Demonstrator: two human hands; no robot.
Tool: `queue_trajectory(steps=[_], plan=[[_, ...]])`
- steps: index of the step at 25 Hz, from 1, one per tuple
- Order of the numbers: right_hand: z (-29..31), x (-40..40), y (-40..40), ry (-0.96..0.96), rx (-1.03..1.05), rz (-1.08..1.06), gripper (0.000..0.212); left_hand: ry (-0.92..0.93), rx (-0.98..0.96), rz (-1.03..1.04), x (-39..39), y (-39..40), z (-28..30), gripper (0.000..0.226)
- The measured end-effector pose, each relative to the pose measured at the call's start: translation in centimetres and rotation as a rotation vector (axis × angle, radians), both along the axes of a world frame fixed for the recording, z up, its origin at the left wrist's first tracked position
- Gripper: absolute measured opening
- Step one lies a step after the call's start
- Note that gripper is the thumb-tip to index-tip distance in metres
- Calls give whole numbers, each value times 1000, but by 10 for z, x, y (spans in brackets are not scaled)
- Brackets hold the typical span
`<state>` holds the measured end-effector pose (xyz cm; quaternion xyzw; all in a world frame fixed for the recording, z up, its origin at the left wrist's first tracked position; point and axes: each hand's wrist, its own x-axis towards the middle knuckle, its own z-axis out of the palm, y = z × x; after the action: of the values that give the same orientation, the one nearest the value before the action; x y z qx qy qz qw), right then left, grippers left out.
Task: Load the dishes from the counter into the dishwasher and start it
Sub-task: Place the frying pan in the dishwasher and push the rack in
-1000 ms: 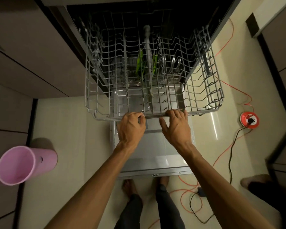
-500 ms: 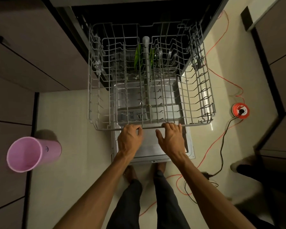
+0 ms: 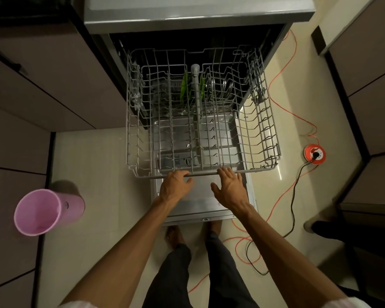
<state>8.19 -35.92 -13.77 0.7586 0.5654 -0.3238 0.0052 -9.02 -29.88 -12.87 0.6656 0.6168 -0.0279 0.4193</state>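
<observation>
Shiny cream tile floor [image 3: 102, 165], brown cupboard doors with dark lines [image 3: 42, 90] on the left, more brown cupboards [image 3: 373, 70] on the right, pink plastic bin [image 3: 42, 211] on the floor, round orange cable reel [image 3: 315, 153], long orange cord [image 3: 282, 196], thin black cord [image 3: 295, 196], dim light

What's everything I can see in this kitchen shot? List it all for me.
rack: one, grey wire, pulled out of the dishwasher above its door, nothing seen in it
dishwasher: one, grey, top centre, open
door: one, grey, folded down under the rack
green items: two, deep inside, below the rack
plates: a few, metallic, inside beside the green items; count unclear
bin: one, pink, floor at left
cable reel: one, orange, floor at right
cords: orange and black, trailing over the floor at right
cabinets: brown, both sides
left hand: fingers curled over the rack's front rail
right hand: fingers straight, tips at the rail
feet: two, bare, below the door
</observation>
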Motion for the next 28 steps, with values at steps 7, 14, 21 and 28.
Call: queue_trajectory(steps=[7,14,21,28], plan=[[53,-15,17,8,23,-4,53,-59,35,35,-1,4,51,31],[138,-35,11,80,354,49,50,-123,325,-1,-13,-12,141,51],[207,-51,-13,166,484,-46,55,-232,498,59,-33,-24,213,52],[248,-71,-22,230,600,-159,59,-311,542,159,-53,-40,246,50]])
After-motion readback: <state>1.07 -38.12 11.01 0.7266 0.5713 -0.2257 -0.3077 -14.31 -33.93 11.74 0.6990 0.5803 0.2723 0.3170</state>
